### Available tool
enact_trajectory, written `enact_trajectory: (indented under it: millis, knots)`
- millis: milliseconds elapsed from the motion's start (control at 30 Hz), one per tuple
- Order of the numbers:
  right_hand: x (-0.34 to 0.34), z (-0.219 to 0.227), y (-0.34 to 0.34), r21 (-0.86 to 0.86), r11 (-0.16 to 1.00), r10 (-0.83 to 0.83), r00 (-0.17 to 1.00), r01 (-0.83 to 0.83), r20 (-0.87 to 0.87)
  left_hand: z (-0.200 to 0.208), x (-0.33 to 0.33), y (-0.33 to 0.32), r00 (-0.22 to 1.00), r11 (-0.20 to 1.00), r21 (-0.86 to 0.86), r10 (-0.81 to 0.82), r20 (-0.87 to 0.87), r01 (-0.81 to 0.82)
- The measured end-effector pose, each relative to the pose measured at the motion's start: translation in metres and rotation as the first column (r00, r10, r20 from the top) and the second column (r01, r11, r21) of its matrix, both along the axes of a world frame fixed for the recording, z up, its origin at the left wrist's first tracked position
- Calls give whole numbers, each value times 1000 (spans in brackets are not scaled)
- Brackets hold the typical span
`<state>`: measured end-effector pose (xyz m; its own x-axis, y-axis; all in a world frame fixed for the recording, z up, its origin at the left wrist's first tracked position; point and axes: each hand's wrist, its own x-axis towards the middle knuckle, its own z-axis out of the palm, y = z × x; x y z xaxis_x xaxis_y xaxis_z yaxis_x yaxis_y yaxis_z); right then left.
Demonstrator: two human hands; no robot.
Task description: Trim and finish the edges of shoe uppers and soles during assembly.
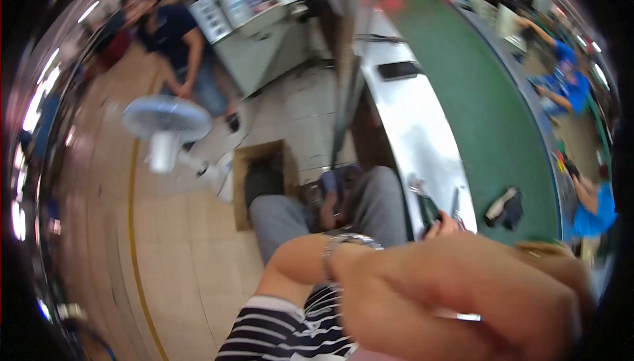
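Observation:
My left hand point(456, 275) is raised close to the head camera, large and blurred, with a watch point(328, 255) on its wrist. Its fingers look bent, but the tips are smeared, so whether they hold anything is unclear. Beyond it, only some fingers of my right hand point(447, 224) show. They lie round the dark handles of what look like pliers point(429, 208), over the white bench edge point(432, 127). A slim metal tool point(456, 204) lies beside them. The rest of my right hand is hidden behind the left.
A dark phone point(399, 70) lies farther up the bench. On the green belt point(456, 64) rests a dark-and-white cloth-like item point(505, 209). A cardboard box point(287, 176) stands near my knees, a fan point(166, 123) to the left. One person point(175, 37) is at far left; others in blue point(571, 84) work across the belt.

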<state>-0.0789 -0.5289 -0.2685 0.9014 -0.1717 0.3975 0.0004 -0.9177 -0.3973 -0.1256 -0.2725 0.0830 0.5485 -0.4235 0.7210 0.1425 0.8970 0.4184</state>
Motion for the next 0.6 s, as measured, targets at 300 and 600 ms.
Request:
enact_trajectory:
  millis: [300, 600]
  knots:
    - [-8, -2, 9, -42, 999, 17, 996, -14, 83, -10, -17, 7, 986, 980, -116, 161, -38, -165]
    - [8, -24, 13, 21, 991, 132, 984, -135, 123, -9, -8, 11, 987, 964, -217, 162, 22, -153]
